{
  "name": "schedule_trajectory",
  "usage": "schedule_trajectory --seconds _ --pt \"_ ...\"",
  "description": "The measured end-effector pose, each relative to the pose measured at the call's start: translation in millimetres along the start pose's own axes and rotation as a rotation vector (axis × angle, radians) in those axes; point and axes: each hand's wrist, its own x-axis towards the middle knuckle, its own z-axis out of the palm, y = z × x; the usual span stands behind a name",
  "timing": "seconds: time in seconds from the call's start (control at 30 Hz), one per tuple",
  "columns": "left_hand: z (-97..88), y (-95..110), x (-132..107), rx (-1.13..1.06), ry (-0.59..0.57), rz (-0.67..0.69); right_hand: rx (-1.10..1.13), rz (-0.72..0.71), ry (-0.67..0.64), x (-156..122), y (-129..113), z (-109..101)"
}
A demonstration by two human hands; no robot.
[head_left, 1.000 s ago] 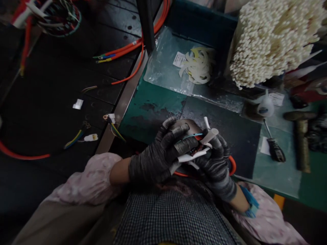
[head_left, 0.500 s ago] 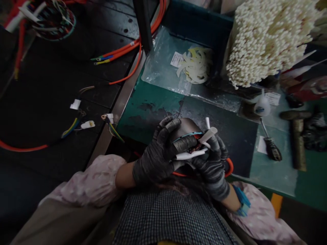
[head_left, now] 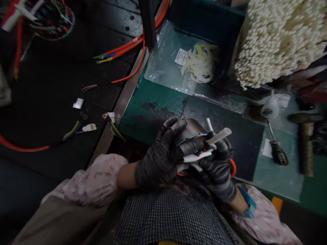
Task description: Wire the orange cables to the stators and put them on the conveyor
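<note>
Both my hands, in dark grey gloves, grip a motor stator at the near edge of the green bench. Its metal side faces away from me, and a light-blue cord rings its wound end. My left hand wraps the stator's left side, with the thumb lying across the windings. My right hand closes round the right side, its fingertips partly hidden behind a thick whitish sleeve. More white sleeves stick out between the hands. A loop of orange cable shows beside my right hand.
On the bench lie a screwdriver, a hammer, a small white bottle and pale curved strips on plastic. A bundle of white-tipped tubes stands beyond. Leftward are orange cables and another wound stator.
The view has shifted slightly, so the bench things sit further right. My hands still hold the stator, and the thick whitish sleeve now leans further right.
</note>
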Motion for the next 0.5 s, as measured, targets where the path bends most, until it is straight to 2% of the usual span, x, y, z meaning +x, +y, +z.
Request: schedule_trajectory --seconds 0.17,0.27,0.5 --pt "0.0 2.0 3.1 0.021 0.026 -0.002 -0.118 -0.03 0.051 2.7 -5.1 2.0" --pt "-0.1 2.3 3.5 0.018 0.012 -0.023 -0.177 -0.061 0.028 2.5 -8.1 2.2" --pt "2.2 1.3 1.4 0.0 0.019 -0.044 -0.159 -0.018 0.015 1.5 -7.7 4.4"
